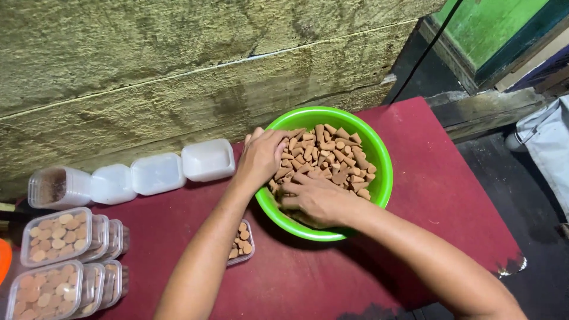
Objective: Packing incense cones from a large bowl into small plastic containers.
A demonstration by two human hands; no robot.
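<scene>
A bright green plastic bowl (382, 178) sits on a dark red table top (450, 195) and is filled with several small brown cones (335, 151). My left hand (261, 157) reaches in over the bowl's left rim, fingers curled into the cones. My right hand (317, 198) lies in the near part of the bowl, fingers down among the cones. Whether either hand grips any cones is hidden. A small clear box (243, 242), partly filled with cones, lies under my left forearm beside the bowl.
Three shut white boxes (157, 173) and a tipped clear box (56, 186) line the rough wooden wall (178, 71). Filled clear boxes (56, 236) stand in rows at the left edge. A dark floor and a white bag (548, 142) lie to the right.
</scene>
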